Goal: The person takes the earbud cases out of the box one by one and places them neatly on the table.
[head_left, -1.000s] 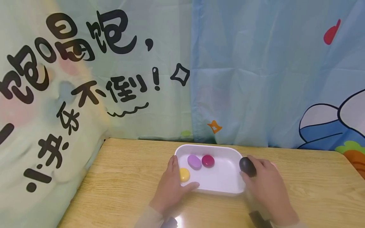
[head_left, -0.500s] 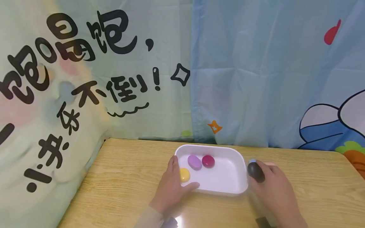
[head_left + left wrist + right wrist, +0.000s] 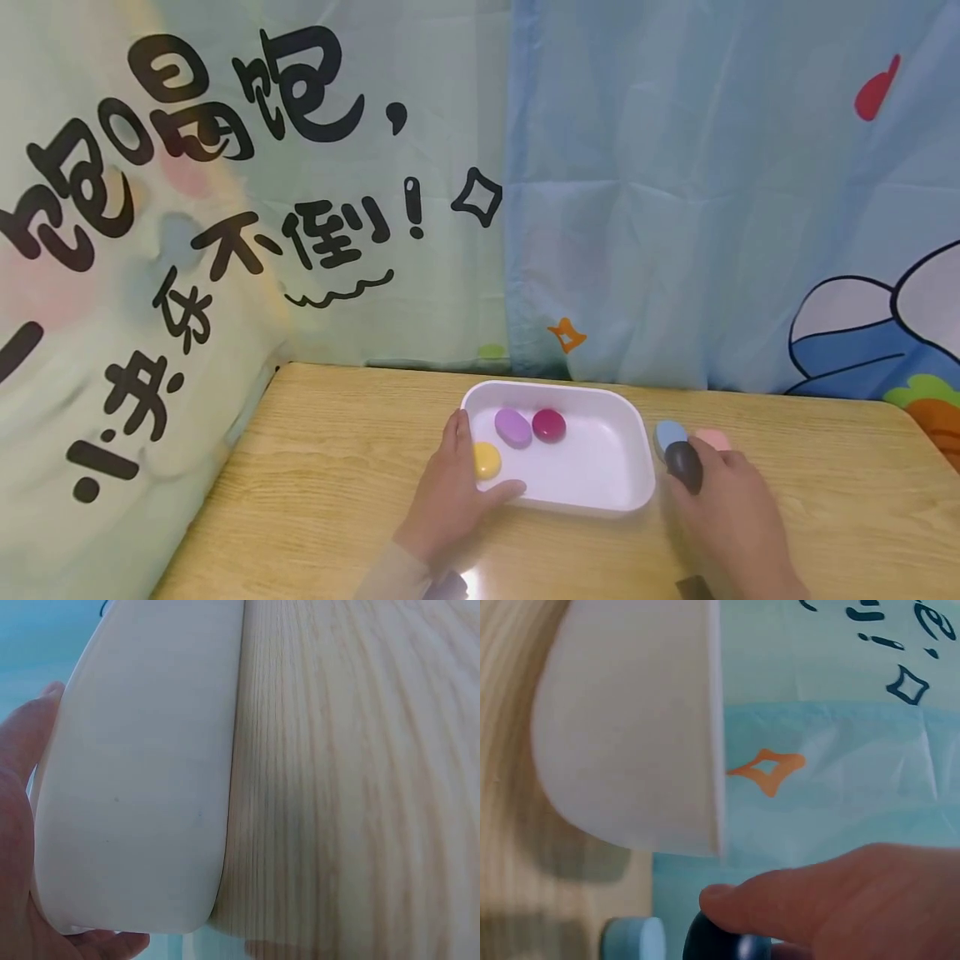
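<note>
A white rectangular tray (image 3: 628, 450) sits on the wooden table (image 3: 315, 492). Inside it lie a purple stone (image 3: 513, 427), a dark red stone (image 3: 549, 424) and a yellow stone (image 3: 486, 459). My left hand (image 3: 450, 492) grips the tray's near left corner, thumb over the rim by the yellow stone. My right hand (image 3: 720, 508) holds a black stone (image 3: 684, 464) just right of the tray, beside a blue stone (image 3: 668, 433) and a pink stone (image 3: 712, 438). The right wrist view shows a finger on the black stone (image 3: 720, 941) near the blue stone (image 3: 634, 937) and the tray's wall (image 3: 630, 742).
Printed curtains hang behind the table: a green one (image 3: 225, 208) with black characters on the left, a blue one (image 3: 712, 192) with cartoon shapes on the right. The table's left edge runs close to the green curtain. In the left wrist view the tray's wall (image 3: 142, 787) stands against the wood.
My right hand has carried the black stone away from the tray's right rim, down and to the right, which uncovers the blue and pink stones. The left hand and tray stay put.
</note>
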A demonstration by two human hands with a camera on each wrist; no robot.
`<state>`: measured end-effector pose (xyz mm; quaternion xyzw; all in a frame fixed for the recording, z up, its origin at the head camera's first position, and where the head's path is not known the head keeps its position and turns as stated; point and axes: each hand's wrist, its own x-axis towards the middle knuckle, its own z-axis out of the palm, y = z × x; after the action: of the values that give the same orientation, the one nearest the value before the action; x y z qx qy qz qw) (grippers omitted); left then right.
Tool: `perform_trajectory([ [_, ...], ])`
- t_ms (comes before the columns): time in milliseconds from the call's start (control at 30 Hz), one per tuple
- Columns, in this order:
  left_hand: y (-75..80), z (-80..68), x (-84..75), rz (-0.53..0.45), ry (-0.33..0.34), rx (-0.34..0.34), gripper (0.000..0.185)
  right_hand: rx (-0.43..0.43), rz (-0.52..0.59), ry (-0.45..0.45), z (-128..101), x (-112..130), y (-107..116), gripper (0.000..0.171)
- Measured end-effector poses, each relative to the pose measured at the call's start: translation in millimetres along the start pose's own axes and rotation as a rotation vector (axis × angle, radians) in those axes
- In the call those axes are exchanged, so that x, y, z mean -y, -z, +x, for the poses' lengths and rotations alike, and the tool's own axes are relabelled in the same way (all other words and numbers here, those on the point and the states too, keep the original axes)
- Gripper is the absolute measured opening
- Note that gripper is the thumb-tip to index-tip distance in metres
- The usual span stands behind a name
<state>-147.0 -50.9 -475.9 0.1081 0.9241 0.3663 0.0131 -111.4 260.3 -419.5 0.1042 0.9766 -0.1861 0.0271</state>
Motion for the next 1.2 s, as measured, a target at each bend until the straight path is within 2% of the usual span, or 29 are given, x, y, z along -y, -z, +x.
perform_trajectory([
  [200,0.1,0.7,1.0,0.0,-0.006,-0.006,0.119,0.041,-0.01,0.01,2,-2,-12,0.069],
  [467,-0.6,1.1,1.4,0.001,-0.007,-0.007,0.118,0.038,-0.047,0.043,5,-9,-23,0.063],
  [733,0.0,0.7,1.1,0.01,-0.001,-0.001,0.118,-0.078,-0.034,0.132,3,-15,-32,0.037],
  [967,-0.1,0.5,2.0,0.006,-0.006,-0.005,0.118,-0.03,-0.044,0.099,6,-18,-34,0.04],
  [1067,-0.8,0.3,2.5,0.007,-0.006,-0.005,0.118,-0.028,-0.037,0.093,7,-18,-34,0.034],
  [1200,-1.2,-0.2,2.3,0.01,-0.004,0.0,0.119,-0.036,-0.031,0.096,7,-17,-34,0.034],
])
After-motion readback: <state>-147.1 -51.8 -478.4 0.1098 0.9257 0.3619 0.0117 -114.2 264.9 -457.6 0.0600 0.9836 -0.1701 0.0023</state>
